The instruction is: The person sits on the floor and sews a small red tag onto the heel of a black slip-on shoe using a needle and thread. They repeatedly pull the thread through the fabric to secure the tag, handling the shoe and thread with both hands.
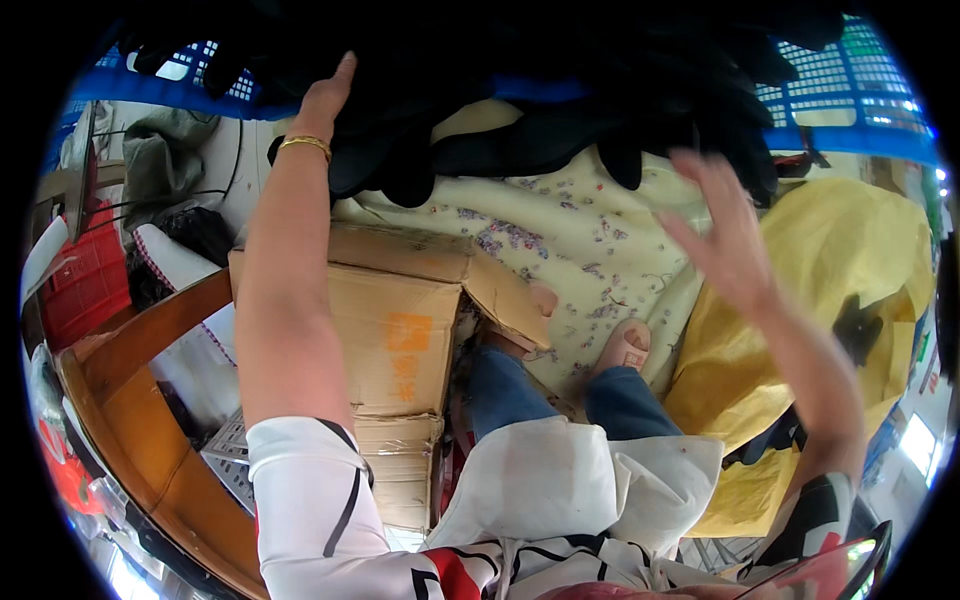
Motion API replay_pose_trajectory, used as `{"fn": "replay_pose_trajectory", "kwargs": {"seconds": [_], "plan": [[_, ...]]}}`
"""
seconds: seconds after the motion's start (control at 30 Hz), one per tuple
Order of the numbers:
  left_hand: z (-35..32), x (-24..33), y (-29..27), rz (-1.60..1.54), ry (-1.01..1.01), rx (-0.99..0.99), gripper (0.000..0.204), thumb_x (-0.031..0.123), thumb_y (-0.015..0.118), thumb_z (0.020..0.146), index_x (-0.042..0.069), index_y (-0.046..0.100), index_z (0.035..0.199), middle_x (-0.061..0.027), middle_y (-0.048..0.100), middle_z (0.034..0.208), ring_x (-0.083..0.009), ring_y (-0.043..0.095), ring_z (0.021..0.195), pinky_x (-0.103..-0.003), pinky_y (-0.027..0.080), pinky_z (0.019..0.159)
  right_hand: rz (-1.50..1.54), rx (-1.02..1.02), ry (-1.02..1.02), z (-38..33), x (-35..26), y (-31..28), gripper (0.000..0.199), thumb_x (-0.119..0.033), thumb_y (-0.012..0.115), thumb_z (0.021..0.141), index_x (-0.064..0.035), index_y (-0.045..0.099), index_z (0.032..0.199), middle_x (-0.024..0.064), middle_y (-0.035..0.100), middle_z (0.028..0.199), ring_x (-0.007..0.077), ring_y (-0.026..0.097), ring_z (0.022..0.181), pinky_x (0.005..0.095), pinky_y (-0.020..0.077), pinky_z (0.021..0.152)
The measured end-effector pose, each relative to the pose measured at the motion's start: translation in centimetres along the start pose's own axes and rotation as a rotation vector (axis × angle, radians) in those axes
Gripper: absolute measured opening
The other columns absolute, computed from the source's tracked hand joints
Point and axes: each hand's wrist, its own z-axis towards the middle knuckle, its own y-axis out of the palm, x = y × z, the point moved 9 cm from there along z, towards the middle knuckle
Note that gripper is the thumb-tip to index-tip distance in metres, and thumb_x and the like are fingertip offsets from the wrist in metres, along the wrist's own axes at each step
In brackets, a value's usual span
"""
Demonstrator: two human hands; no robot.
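Flowered cloth (575,235) lies mid-frame. At right, the right hand (722,235), splayed and blurred, is near black pieces (530,145) heaped up top; upper left, the left hand (325,105) meets them, gripping or not, I cannot tell. Behind: blue basket (850,138).

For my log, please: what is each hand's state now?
Left hand: at the black pieces, grip cannot be told.
Right hand: open, motion-blurred, seemingly empty.
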Motion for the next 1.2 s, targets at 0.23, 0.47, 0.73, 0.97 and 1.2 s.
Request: {"fn": "replay_pose_trajectory", "kwargs": {"seconds": [0.23,0.47,0.73,0.97,1.2], "plan": [[-2.5,-1.0,1.0,-0.084,-0.149,0.073,0.102,0.076,0.052,0.082,-0.011,0.048,0.135,-0.0232,0.051,0.140,-0.0332,0.050,0.129,-0.036,0.040,0.105,-0.408,0.139,-0.349,20.8,-4.5,5.6,0.063,-0.035,0.078,0.076,0.0051,0.053,0.118,0.0170,0.055,0.109,0.0343,0.055,0.109,0.0395,0.0481,0.095],[-3.6,-4.6,-1.8,0.065,-0.304,0.445,0.104,0.080,0.041,0.083,-0.013,0.052,0.128,-0.0262,0.056,0.132,-0.0395,0.050,0.127,-0.045,0.039,0.105,-0.411,0.177,-0.126,26.7,-4.9,9.7,0.065,-0.040,0.079,0.075,0.0038,0.055,0.117,0.0169,0.056,0.114,0.0327,0.055,0.112,0.0403,0.0506,0.092],[-7.7,2.8,7.6,-0.979,-0.280,-0.033,0.090,0.046,0.076,0.078,0.006,0.030,0.144,-0.0171,0.050,0.138,-0.0301,0.053,0.123,-0.040,0.040,0.108,-0.486,0.167,-0.168,27.0,-3.6,14.1,0.042,-0.039,0.075,0.078,-0.0023,0.066,0.098,0.0151,0.061,0.102,0.0298,0.062,0.100,0.0390,0.0531,0.084],[-12.7,8.2,8.7,-1.271,-0.103,-0.367,0.043,0.041,0.065,0.089,0.009,0.065,0.117,-0.0096,0.067,0.116,-0.0250,0.062,0.108,-0.042,0.051,0.091,-0.303,0.314,-0.214,20.2,-6.4,15.9,0.029,-0.032,0.074,0.081,-0.0053,0.065,0.087,0.0106,0.060,0.085,0.0246,0.063,0.081,0.0362,0.0530,0.067],[-18.6,8.2,8.2,-0.996,0.024,-0.099,0.093,0.023,0.071,0.081,0.002,0.012,0.150,-0.0232,0.035,0.143,-0.0314,0.045,0.127,-0.041,0.043,0.103,-0.092,0.439,-0.050,10.6,-5.0,10.6,0.036,-0.038,0.074,0.077,-0.0037,0.069,0.084,0.0104,0.057,0.077,0.0291,0.062,0.072,0.0386,0.0514,0.060]]}}
